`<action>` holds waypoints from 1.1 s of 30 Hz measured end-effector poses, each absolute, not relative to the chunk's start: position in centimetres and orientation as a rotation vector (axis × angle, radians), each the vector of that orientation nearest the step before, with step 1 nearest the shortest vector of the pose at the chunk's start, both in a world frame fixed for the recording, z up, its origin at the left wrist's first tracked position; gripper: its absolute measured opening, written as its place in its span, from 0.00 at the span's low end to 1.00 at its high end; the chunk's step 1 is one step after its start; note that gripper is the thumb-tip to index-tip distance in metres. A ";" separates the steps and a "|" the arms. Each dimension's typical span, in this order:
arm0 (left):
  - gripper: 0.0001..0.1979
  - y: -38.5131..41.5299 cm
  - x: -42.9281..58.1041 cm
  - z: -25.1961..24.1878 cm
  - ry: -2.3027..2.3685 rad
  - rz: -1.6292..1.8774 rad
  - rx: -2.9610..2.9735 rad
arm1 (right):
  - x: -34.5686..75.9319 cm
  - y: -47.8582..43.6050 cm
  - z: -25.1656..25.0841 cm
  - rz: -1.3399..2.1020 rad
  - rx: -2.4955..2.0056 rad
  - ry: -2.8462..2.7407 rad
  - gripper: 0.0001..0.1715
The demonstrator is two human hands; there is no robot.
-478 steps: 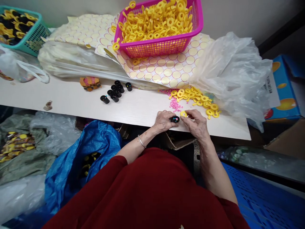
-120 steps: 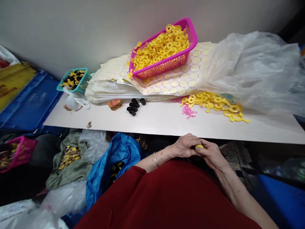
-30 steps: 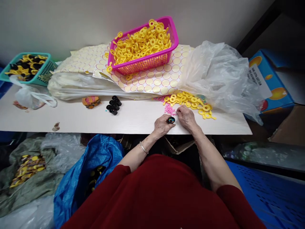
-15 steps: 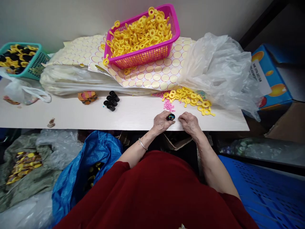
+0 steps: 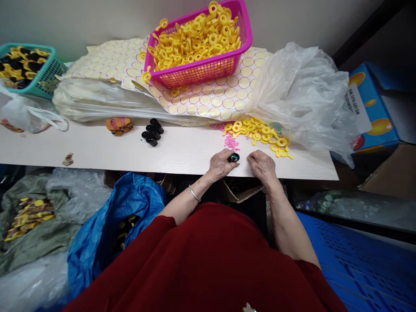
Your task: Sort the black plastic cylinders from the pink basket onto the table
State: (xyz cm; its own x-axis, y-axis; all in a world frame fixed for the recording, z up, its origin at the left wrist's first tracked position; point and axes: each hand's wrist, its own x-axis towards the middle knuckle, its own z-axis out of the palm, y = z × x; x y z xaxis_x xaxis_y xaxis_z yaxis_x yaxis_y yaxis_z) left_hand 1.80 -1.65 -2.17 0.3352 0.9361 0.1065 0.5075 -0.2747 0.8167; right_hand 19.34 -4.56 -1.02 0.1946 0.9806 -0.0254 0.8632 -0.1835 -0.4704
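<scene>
While the left hand [image 5: 222,165] clasps a tube [image 5: 233,157] at the worktop's [image 5: 185,149] near edge, open end up, presumably to keep bits in, right hand [image 5: 263,165] curls nearby; can't tell whether its fingers pinch anything. Pink beads [image 5: 231,142], yellow rings [image 5: 265,130] beyond, likely for easy reach.

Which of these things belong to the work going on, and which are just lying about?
Apparently in use:
small black cup holding coloured bits, in the left hand
small pink pieces
yellow handled rings
other black cups

Apparently just lying about:
crumpled plastic bag
blue printed carton
white handled bag
</scene>
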 end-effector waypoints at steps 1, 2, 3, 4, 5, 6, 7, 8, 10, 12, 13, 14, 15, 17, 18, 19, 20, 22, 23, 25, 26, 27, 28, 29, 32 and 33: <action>0.14 -1.6 1.8 -2.1 1.264 0.787 1.912 | 19.4 -4.3 -1.0 0.470 -2.140 -1.709 0.11; 0.14 -1.6 1.8 -2.0 1.260 0.783 1.912 | 19.6 -4.0 -1.0 0.476 -2.148 -1.688 0.11; 0.14 -1.6 1.8 -2.0 1.257 0.776 1.912 | 19.7 -3.7 -1.0 0.483 -2.154 -1.664 0.10; 0.14 -1.6 1.8 -1.9 1.253 0.771 1.911 | 19.9 -3.5 -1.0 0.491 -2.156 -1.641 0.10; 0.14 -1.6 1.8 -1.9 1.251 0.769 1.910 | 20.0 -3.3 -1.1 0.500 -2.152 -1.622 0.10; 0.14 -1.6 1.8 -1.8 1.250 0.769 1.909 | 20.2 -3.2 -1.1 0.507 -2.143 -1.606 0.10; 0.14 -1.6 1.8 -1.8 1.248 0.773 1.910 | 20.4 -3.1 -1.2 0.514 -2.131 -1.592 0.11; 0.14 -1.7 1.7 -1.8 1.248 0.776 1.911 | 20.5 -3.1 -1.2 0.518 -2.117 -1.582 0.12; 0.13 -1.7 1.7 -1.9 1.250 0.775 1.914 | 20.8 -3.3 -1.3 0.521 -2.080 -1.570 0.13; 0.12 -1.7 1.8 -2.0 1.252 0.766 1.917 | 20.9 -3.7 -1.4 0.519 -2.038 -1.569 0.14; 0.13 -1.7 1.8 -2.0 1.256 0.760 1.916 | 20.9 -3.9 -1.5 0.517 -2.018 -1.571 0.15; 0.14 -1.7 1.8 -2.0 1.263 0.757 1.912 | 20.9 -4.0 -1.5 0.512 -2.001 -1.575 0.14; 0.15 -1.6 1.8 -2.0 1.270 0.753 1.906 | 20.8 -4.2 -1.6 0.501 -1.987 -1.582 0.13; 0.16 -1.6 1.9 -2.1 1.284 0.750 1.896 | 20.4 -4.5 -1.7 0.458 -1.981 -1.608 0.12; 0.16 -1.6 1.9 -2.1 1.284 0.749 1.895 | 20.2 -4.6 -1.7 0.431 -1.984 -1.623 0.11; 0.16 -1.6 1.9 -2.1 1.281 0.750 1.896 | 19.9 -4.7 -1.7 0.403 -1.983 -1.637 0.10; 0.15 -1.6 1.9 -2.1 1.277 0.751 1.899 | 19.6 -4.8 -1.7 0.376 -1.973 -1.643 0.10; 0.14 -1.6 1.9 -2.1 1.265 0.758 1.900 | 18.9 -4.9 -1.5 0.341 -1.913 -1.641 0.10; 0.13 -1.7 1.9 -2.1 1.259 0.761 1.898 | 18.6 -5.0 -1.3 0.329 -1.874 -1.641 0.10; 0.12 -1.7 1.9 -2.0 1.249 0.766 1.897 | 17.9 -5.0 -0.9 0.301 -1.832 -1.659 0.10; 0.12 -1.7 1.9 -2.0 1.246 0.765 1.897 | 17.7 -4.9 -0.8 0.284 -1.840 -1.685 0.10; 0.11 -1.7 1.9 -2.0 1.244 0.765 1.899 | 17.5 -4.9 -0.7 0.263 -1.866 -1.719 0.11; 0.11 -1.7 1.8 -1.9 1.243 0.765 1.901 | 17.4 -4.9 -0.6 0.241 -1.900 -1.760 0.11; 0.11 -1.7 1.8 -1.9 1.242 0.766 1.901 | 17.3 -4.9 -0.7 0.226 -1.932 -1.806 0.12; 0.11 -1.7 1.8 -2.0 1.228 0.769 1.907 | 17.6 -5.0 -1.2 0.249 -1.964 -1.874 0.12; 0.11 -1.7 1.8 -2.0 1.224 0.768 1.910 | 17.8 -5.1 -1.4 0.269 -1.959 -1.851 0.12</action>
